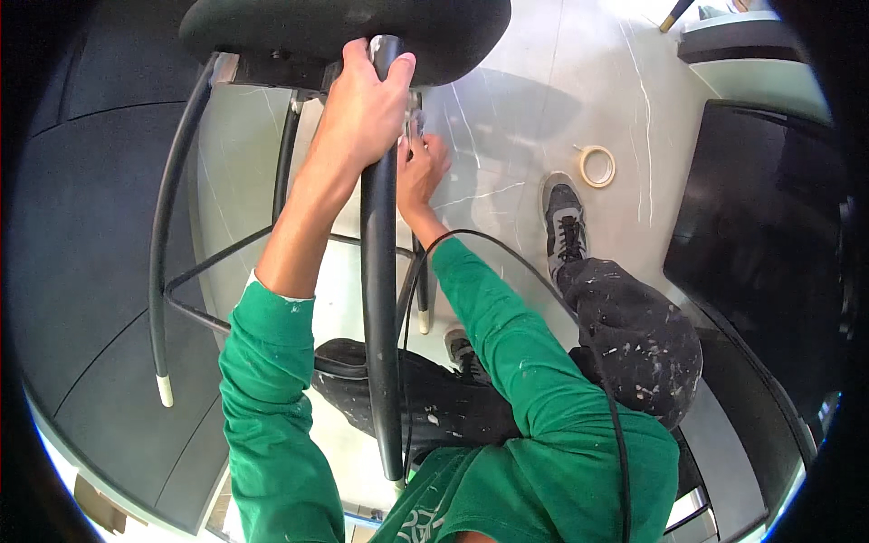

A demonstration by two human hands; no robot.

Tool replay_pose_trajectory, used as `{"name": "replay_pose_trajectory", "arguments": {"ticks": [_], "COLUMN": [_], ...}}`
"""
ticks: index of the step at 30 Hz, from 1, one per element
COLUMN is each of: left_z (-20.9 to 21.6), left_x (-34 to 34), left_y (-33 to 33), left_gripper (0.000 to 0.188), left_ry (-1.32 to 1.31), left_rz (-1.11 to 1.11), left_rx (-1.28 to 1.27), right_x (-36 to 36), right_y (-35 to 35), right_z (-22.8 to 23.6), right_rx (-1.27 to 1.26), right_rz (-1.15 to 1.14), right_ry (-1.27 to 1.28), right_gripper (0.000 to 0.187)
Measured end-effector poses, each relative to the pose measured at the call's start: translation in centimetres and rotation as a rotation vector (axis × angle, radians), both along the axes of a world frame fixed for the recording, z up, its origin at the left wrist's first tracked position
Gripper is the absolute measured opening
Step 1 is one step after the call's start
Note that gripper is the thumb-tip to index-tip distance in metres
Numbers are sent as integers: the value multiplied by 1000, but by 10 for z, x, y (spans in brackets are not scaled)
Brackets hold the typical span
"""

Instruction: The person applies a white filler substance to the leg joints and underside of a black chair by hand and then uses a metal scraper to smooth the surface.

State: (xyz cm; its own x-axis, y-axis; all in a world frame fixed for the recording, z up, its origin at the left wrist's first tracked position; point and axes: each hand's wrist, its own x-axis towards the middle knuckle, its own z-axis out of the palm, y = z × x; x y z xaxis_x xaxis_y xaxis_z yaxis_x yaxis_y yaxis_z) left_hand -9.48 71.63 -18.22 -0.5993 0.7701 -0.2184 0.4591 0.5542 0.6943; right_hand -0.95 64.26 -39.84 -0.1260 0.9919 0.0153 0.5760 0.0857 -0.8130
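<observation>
A black bar stool [344, 27] lies tipped toward me, its padded seat at the top of the view and its black metal legs running down. My left hand [367, 104] is wrapped around one leg [380, 299] just below the seat. My right hand [421, 167] is behind that leg, fingers closed on a small pale piece near the frame; what it is I cannot tell. Both my sleeves are green.
A roll of masking tape [597, 166] lies on the pale marble floor [507, 90]. My paint-spattered dark trousers and grey shoe [564, 222] are to the right. A curved stool leg with a white tip [165, 389] is at left. Dark cabinets [769, 235] stand at right.
</observation>
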Motion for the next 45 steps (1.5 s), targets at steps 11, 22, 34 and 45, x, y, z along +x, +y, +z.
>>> {"name": "replay_pose_trajectory", "arguments": {"ticks": [11, 22, 34, 45], "left_z": [8, 26, 31, 31], "left_x": [12, 14, 17, 13], "left_y": [5, 9, 5, 4], "left_gripper": [64, 76, 75, 74], "left_ry": [-14, -157, -175, -196], "left_rz": [2, -13, 31, 32], "left_rx": [-3, -39, -72, -95], "right_x": [-6, -7, -3, 10], "right_y": [26, 42, 26, 14], "right_z": [-4, -2, 1, 2], "right_rx": [51, 54, 59, 61], "right_rz": [0, 30, -41, 30], "right_ry": [-10, -4, 23, 21], "right_gripper": [39, 40, 40, 27]}}
